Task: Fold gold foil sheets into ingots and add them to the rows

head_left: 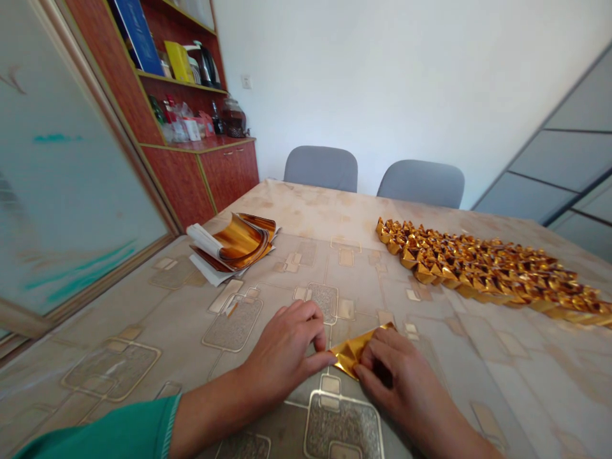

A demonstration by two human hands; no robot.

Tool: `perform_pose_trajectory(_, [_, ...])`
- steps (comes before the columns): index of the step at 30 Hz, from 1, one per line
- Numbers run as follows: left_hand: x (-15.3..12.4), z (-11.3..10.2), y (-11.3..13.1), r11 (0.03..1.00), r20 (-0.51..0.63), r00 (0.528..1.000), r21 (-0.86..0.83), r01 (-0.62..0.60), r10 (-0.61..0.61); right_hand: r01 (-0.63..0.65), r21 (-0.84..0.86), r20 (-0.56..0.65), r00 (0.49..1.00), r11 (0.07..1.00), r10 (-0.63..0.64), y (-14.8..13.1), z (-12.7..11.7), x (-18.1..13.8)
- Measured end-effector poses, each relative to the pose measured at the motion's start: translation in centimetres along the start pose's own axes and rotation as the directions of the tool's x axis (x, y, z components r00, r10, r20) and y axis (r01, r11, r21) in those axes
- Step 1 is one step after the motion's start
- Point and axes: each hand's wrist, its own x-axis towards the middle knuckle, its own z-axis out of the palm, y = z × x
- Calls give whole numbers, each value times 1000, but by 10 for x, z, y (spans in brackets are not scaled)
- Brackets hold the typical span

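A folded piece of gold foil paper (348,354) lies on the table in front of me, narrowing to a point at its left end. My right hand (401,366) has its fingers curled around the right part of it and pinches it. At the pointed left end, my left hand (291,341) holds the corner by the thumb tip, with its fingers bent above the tablecloth. Part of the paper is hidden behind my right fingers.
Rows of folded gold foil pieces (482,264) stand on the right of the table. A stack of gold foil sheets (243,239) with white backs lies curled at the left. Two grey chairs (320,167) stand at the far edge, and a red-brown cabinet (229,175) is behind on the left.
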Motion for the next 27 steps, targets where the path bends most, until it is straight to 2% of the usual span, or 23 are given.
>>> perform_pose_trajectory(11, [3,-1,0,998,36,999,-46,41,-39,-82,-26,-19,997,996,81,-4,4,2])
perform_pose_trajectory(19, [0,-1,-5,998,9,1000,-57,-12,13,-45,-44,-42,998,998,43,-2,7,4])
perform_pose_trajectory(27, [1,3,-3,1000,-23,1000,26,-15,16,-19,-135,-105,994,991,5,0,13,3])
